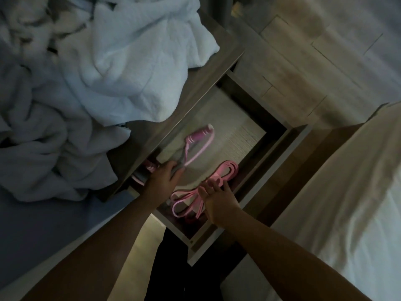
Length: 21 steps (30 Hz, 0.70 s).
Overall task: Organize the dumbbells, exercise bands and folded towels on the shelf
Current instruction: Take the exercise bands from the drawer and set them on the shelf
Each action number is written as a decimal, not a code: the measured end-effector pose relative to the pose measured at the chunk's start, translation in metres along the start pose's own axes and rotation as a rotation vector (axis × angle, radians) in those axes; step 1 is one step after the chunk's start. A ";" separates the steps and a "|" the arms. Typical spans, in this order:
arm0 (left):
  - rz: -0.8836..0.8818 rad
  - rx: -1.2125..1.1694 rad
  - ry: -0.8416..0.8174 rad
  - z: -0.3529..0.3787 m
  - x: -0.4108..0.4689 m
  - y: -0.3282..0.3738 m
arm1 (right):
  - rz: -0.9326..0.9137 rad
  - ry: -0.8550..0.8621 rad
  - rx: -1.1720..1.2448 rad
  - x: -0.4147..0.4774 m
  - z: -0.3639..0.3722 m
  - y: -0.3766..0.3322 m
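The person's left hand (pixel 163 179) reaches into the open drawer (pixel 217 242), its fingers curled about the grey strap of the handled band (pixel 198 137). Motion blur there makes the grip look likely rather than certain. The band's pink handle lies ahead of those fingertips, over the drawer floor. A second pink handle (pixel 149 167) sits just to their left, half tucked beneath the cabinet top. The right hand (pixel 219 200) holds nothing: its fingers are straight and slightly spread, lying on the bundle of flat loop bands (pixel 226 171), which runs from under the palm to beyond the fingertips.

Three things could go wrong from here. A pull on the strap may drag the tucked handle against the cabinet edge and snag it. The flat bands are only pressed down, not tied, so they may spring loose once the right fingers lift. The crumpled towels (pixel 112 61), heaped beyond the left fingers, overhang the drawer opening and could slide in or catch when the drawer closes.
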<state>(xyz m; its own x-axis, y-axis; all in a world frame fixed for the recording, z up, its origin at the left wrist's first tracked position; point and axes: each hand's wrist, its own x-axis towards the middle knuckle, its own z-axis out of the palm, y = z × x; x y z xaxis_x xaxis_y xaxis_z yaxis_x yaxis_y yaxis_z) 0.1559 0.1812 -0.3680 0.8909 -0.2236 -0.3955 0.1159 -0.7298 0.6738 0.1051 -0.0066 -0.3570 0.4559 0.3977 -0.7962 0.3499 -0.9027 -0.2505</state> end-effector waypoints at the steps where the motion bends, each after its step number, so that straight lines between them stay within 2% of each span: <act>1: -0.042 -0.041 0.022 -0.003 0.002 0.005 | 0.007 0.017 -0.043 0.006 -0.002 0.003; 3: -0.179 -0.169 0.013 -0.006 0.007 0.013 | 0.013 0.049 -0.103 0.015 -0.007 0.010; 5: -0.237 -0.257 0.021 -0.008 0.009 0.015 | 0.014 0.082 -0.133 0.022 -0.012 0.016; 10: -0.224 -0.269 0.078 -0.005 0.009 0.012 | 0.018 0.098 -0.207 0.033 -0.020 0.020; 21: -0.218 -0.179 0.037 -0.008 0.004 0.008 | 0.037 0.071 -0.242 0.044 -0.018 0.020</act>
<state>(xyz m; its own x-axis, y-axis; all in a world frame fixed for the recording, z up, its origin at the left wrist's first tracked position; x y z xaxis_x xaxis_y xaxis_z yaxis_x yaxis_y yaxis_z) 0.1637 0.1801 -0.3590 0.8514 -0.0480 -0.5223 0.3790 -0.6320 0.6760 0.1467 -0.0044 -0.3869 0.5255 0.3835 -0.7595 0.5135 -0.8547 -0.0762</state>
